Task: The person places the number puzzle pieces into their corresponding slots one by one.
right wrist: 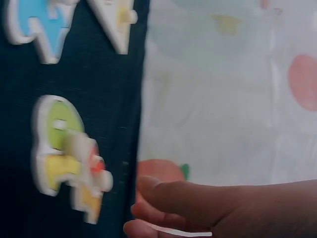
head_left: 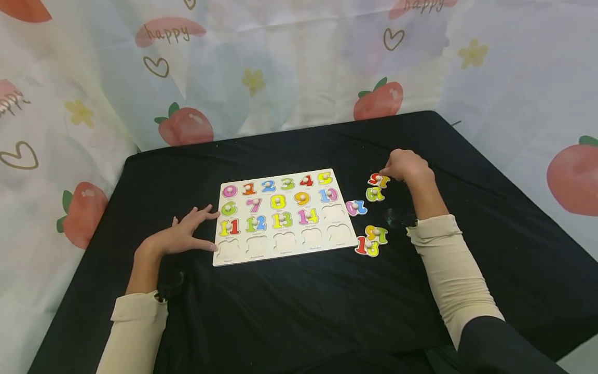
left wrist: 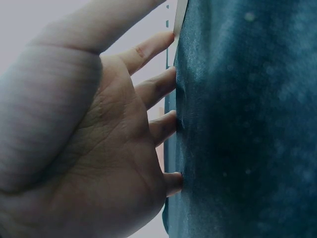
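Observation:
A wooden number puzzle board [head_left: 285,249] lies on the black cloth, its knobbed number pieces running from 0 to 14. My left hand [head_left: 187,231] rests with fingers spread, thumb and a fingertip at the board's left edge; its palm [left wrist: 99,144] fills much of the left wrist view. To the right of the board, my right hand [head_left: 407,165] reaches over a red-and-orange 15 piece [head_left: 377,180]. In the right wrist view its thumb [right wrist: 163,191] and fingers stand slightly apart, just beside that piece's knob [right wrist: 105,181], holding nothing. A green-and-yellow piece [head_left: 375,195] lies right below the 15.
A pink-and-blue 20 piece [head_left: 356,208] lies by the board's right edge. Nearer the front, an orange-and-green piece [head_left: 376,234] overlaps a red-and-yellow 18 piece [head_left: 366,246]. Bare recesses [head_left: 285,241] line the board's front row. A printed curtain [head_left: 299,62] hangs behind the table.

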Demonstrator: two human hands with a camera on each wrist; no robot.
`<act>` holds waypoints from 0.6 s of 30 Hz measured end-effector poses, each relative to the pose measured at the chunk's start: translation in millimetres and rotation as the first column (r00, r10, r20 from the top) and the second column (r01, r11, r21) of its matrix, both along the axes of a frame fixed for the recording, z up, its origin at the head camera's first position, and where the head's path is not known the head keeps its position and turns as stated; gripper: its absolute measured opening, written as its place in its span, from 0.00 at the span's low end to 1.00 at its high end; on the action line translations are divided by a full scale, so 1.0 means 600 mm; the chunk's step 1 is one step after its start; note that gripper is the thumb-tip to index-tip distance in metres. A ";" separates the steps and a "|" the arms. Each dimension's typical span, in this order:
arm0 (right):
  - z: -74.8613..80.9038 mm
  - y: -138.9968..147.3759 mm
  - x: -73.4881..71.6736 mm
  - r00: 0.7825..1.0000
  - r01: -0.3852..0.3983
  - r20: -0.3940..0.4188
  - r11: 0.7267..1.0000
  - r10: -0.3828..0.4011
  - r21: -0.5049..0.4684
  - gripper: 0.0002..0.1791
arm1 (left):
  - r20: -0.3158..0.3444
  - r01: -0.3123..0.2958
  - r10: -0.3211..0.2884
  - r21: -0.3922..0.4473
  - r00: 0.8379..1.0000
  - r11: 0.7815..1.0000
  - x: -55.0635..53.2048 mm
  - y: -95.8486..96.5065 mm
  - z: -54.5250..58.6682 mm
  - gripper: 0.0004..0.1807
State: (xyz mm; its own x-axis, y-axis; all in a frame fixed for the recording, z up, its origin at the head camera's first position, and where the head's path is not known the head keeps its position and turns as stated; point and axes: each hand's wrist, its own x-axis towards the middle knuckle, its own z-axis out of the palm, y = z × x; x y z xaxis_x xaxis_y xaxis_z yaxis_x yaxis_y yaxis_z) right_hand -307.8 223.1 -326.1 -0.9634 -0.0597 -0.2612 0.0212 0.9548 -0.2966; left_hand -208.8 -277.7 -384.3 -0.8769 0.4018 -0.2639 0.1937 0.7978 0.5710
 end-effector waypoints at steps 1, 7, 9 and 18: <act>-0.006 0.000 -0.003 1.000 0.008 0.005 1.000 -0.008 0.003 0.14 | -0.001 0.000 0.000 -0.001 1.000 1.000 -0.001 0.000 0.000 0.51; -0.037 -0.009 -0.014 0.998 0.029 0.048 0.999 -0.031 0.027 0.16 | -0.002 0.002 -0.002 -0.012 1.000 1.000 -0.003 0.000 -0.002 0.51; -0.042 -0.011 -0.016 0.998 0.037 0.040 0.999 -0.039 0.033 0.16 | -0.005 0.001 -0.001 -0.011 1.000 1.000 -0.004 0.000 -0.001 0.51; -0.037 -0.022 -0.016 0.999 0.020 -0.050 0.999 -0.018 0.027 0.12 | -0.003 0.005 -0.005 -0.005 1.000 1.000 -0.003 0.000 -0.002 0.51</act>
